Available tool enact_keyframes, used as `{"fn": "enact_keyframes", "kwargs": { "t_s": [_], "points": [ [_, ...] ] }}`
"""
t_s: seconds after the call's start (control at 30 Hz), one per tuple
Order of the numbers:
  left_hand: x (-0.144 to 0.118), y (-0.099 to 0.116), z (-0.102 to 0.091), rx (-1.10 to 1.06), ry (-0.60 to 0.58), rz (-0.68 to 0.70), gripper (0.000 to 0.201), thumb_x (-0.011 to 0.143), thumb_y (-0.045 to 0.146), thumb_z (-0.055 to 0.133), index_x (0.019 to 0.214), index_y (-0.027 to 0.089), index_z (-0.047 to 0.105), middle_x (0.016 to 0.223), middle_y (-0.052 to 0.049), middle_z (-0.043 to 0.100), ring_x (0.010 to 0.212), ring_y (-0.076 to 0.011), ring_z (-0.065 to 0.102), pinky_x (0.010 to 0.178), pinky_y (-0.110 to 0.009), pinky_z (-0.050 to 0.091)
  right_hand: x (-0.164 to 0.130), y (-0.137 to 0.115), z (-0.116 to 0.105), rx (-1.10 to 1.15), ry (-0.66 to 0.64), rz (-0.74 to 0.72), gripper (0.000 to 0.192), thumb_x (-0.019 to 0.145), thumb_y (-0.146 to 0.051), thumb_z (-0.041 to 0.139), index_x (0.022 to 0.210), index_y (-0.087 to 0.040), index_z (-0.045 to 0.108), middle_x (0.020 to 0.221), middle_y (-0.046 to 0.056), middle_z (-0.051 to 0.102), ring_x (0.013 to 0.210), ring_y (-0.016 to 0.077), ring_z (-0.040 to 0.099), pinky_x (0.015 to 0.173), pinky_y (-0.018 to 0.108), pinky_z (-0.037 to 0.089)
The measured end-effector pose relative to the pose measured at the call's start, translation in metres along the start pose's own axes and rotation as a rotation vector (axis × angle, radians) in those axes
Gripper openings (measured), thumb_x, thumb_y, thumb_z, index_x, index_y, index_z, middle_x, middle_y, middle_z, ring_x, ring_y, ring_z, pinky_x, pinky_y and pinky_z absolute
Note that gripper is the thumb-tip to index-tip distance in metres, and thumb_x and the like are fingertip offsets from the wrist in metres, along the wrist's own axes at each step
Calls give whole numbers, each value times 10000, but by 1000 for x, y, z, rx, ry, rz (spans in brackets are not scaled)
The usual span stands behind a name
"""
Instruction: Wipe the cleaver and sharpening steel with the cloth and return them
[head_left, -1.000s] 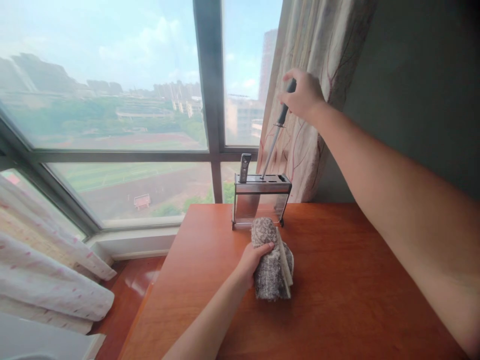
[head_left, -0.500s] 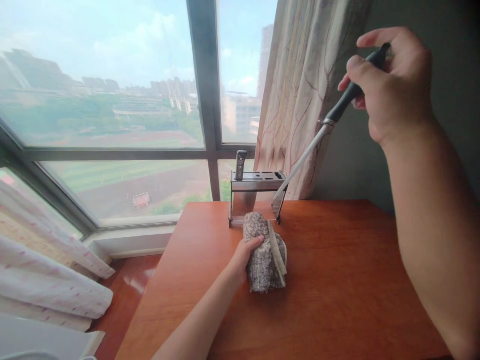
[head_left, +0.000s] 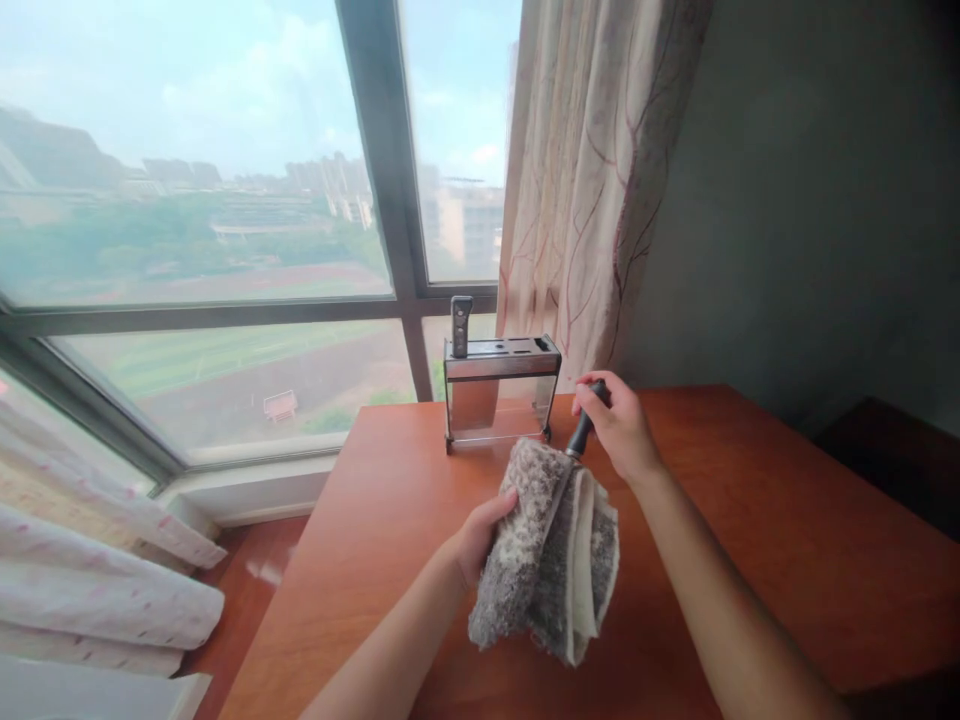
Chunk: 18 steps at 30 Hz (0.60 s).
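Note:
My left hand (head_left: 480, 535) grips a folded grey speckled cloth (head_left: 547, 560) and holds it just above the orange-brown table (head_left: 750, 540). My right hand (head_left: 619, 425) is closed around the black handle of a sharpening steel (head_left: 581, 435). The steel's metal rod runs down into the folds of the cloth and is mostly hidden there. Behind both hands, at the table's far edge, stands a metal knife block (head_left: 499, 390) with one dark knife handle (head_left: 460, 325) sticking up from its left slot.
A large window (head_left: 225, 250) fills the left and back. A patterned curtain (head_left: 592, 180) hangs right of the block, beside a dark wall (head_left: 810, 200). White dotted bedding (head_left: 97, 590) lies low at the left. A dark low surface (head_left: 900, 460) sits at the far right.
My right hand drew the sharpening steel up out of the knife block, swung it right, then brought it down into the cloth. My left hand lifted the cloth off the table.

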<state>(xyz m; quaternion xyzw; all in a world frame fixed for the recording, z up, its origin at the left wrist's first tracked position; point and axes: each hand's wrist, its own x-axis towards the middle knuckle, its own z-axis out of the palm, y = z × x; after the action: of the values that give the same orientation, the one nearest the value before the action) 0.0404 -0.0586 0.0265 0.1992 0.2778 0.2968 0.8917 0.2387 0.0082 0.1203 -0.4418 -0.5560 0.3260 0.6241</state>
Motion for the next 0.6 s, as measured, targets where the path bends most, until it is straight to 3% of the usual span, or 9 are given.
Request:
{"fn": "enact_keyframes", "kwargs": {
  "t_s": [0.13, 0.3, 0.47, 0.6],
  "points": [
    [-1, -3, 17, 88, -79, 79, 643, 590, 339, 793, 1163, 107, 616, 984, -160, 723, 975, -346, 667, 894, -424, 490, -9, 29, 20, 31, 3, 26, 209, 757, -417, 627, 814, -231, 550, 585, -28, 558, 534, 149, 526, 465, 242, 388],
    [0, -1, 33, 119, -13, 128, 595, 634, 329, 776, 1175, 138, 616, 993, -150, 721, 949, -339, 675, 850, -419, 513, -13, 49, 32, 159, -41, 113, 334, 753, -493, 617, 948, -241, 517, 593, -45, 562, 505, 139, 515, 436, 229, 369],
    [1, 0, 31, 73, -13, 85, 529, 712, 348, 714, 1179, 122, 611, 978, -150, 724, 916, -321, 686, 862, -418, 508, -23, 50, 25, 399, -219, 292, 404, 795, -479, 597, 1113, -268, 467, 664, -42, 599, 515, 125, 514, 439, 210, 364],
    [-1, 1, 27, 115, -33, 44, 486, 760, 376, 676, 1170, 121, 616, 973, -150, 724, 861, -301, 695, 840, -408, 507, -26, 48, 12, 459, -194, 285, 381, 791, -425, 645, 1107, -268, 502, 723, -24, 598, 582, 117, 526, 456, 191, 375]
  ]
}}
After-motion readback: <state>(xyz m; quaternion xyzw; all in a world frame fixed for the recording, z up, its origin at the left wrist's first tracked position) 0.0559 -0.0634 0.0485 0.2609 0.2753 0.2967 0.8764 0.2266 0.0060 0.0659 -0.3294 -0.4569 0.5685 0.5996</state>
